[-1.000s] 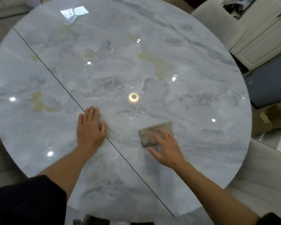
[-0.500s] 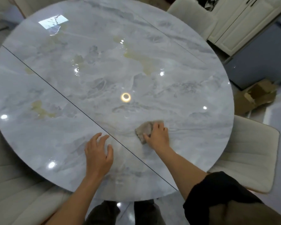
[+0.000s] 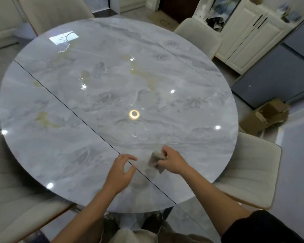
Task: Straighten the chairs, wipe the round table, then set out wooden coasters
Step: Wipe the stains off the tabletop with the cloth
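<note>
Cloth point(image 3: 154, 160): brownish rag, bunched in the right hand point(image 3: 173, 163), over the round marble table point(image 3: 60, 141) close to its near edge, just right of the dark seam point(image 3: 74, 111).
Change: a second ago the rag lay spread under the right fingers; now it is gathered up. The left hand point(image 3: 120, 171) then lay flat on the table and is now raised.
Axis: the rag's long side runs roughly from far edge to near edge, its lower corner toward the near edge; contact with the tabletop cannot be told.
Right grip: fingers and thumb pinch the rag.
Left grip: fingers loosely curled, thumb apart, holding nothing, above the seam.
Box: open cardboard box point(image 3: 267, 118) on the floor beyond the right edge; contents not discernible.
Chairs: cream chairs at near left point(image 3: 16, 190) and near right point(image 3: 249, 171).
</note>
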